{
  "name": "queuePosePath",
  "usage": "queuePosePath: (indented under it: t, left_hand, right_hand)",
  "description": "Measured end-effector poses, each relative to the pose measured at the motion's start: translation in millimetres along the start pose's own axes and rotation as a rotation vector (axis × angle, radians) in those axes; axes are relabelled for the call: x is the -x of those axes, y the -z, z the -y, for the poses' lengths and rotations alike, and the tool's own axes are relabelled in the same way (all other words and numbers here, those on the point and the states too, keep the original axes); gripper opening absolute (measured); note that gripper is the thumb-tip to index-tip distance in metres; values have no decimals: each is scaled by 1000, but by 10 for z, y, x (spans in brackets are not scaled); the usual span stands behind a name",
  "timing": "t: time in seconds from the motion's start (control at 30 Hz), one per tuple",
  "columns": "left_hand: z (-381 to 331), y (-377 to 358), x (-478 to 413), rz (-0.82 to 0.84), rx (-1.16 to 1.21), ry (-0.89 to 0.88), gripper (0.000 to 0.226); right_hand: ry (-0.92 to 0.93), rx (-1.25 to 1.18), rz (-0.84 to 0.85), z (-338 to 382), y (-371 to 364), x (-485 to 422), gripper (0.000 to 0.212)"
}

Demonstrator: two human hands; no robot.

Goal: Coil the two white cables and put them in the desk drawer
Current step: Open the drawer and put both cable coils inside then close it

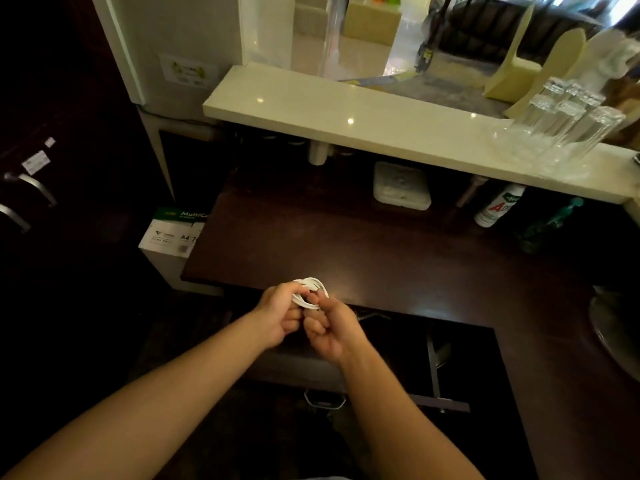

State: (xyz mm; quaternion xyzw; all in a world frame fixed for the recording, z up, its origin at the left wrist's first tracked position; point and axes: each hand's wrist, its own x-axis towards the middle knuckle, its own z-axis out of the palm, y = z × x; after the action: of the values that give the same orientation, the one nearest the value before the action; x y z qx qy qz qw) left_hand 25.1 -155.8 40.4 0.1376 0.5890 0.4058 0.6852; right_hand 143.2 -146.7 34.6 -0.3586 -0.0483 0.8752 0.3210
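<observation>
A white cable (309,289) is wound into a small tight coil, held over the front edge of the dark wooden desk (363,251). My left hand (280,317) grips the coil's left side. My right hand (329,330) pinches its lower right part with thumb and forefinger. Below my hands the desk drawer (433,372) is pulled open, its metal handle (325,400) facing me; its inside is dark. Only one coil shows, and I cannot tell whether it holds one cable or two.
A white flat box (401,187) lies at the desk's back under a pale stone counter (346,109). Several clear glasses (568,119) stand on the counter's right end. A white bottle (497,206) and a green bottle (550,226) stand back right. A paper ream box (173,233) sits left of the desk.
</observation>
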Motion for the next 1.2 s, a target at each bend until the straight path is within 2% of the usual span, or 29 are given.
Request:
queuePosePath:
  t: [0.07,0.1,0.13,0.2,0.27,0.37,0.43,0.5,0.57,0.67,0.7,0.77,0.83,0.9,1.0,1.13,1.2]
  left_hand:
    - [188,-111,76,-150,122,-71,26]
    - [235,-117,114,-154,92,-98,27]
    - [254,-91,149,-104,12,-113,28]
    - [207,34,201,103,-190,-81,30]
    - [147,192,196,283,-364,2,30]
    - [148,256,81,455,-484,71,42]
    - [206,180,-11,483,-440,137,46]
    - [310,53,-180,364,-356,191,48]
    - [433,-106,-396,141,-279,201,50]
    - [583,-403,-782,-118,-122,186,49]
    - [649,-457,-903,-149,-151,165,46]
    - [826,-488,-1105,-91,-324,126,41]
    - [1058,-452,-1375,-71,-577,113,40]
    - [1273,-397,-1620,-137,-700,96,44]
    - [1545,-381,-1992,-273,-725,104,45]
    - [1863,-350,-2438,-339,-701,109,41]
    - [2016,-323,-2653,-340,-682,160,39]
  right_hand:
    - [-17,-252,-51,-172,9,-24,33]
    - [-5,-206,-63,-188,35,-5,35]
    - [25,-44,-78,-155,76,50,34]
    - [65,361,-49,-28,172,189,29]
    - [-51,632,40,158,283,306,24]
    - [-272,840,196,393,359,380,18]
    - [-305,887,215,466,380,343,21]
    - [-243,892,110,460,444,227,29]
    - [-104,836,-65,354,549,67,31]
    - [22,594,-291,185,816,-297,34]
    - [15,511,-350,166,926,-414,36]
    - [-45,473,-442,204,1157,-618,42]
    - [-136,591,-480,236,1432,-846,46]
    - [-223,648,-507,208,1642,-1053,50]
    - [-279,693,-587,158,1868,-1395,53]
    - [-239,1027,-625,121,2181,-1784,53]
    - [-235,1176,-602,100,2370,-1928,45]
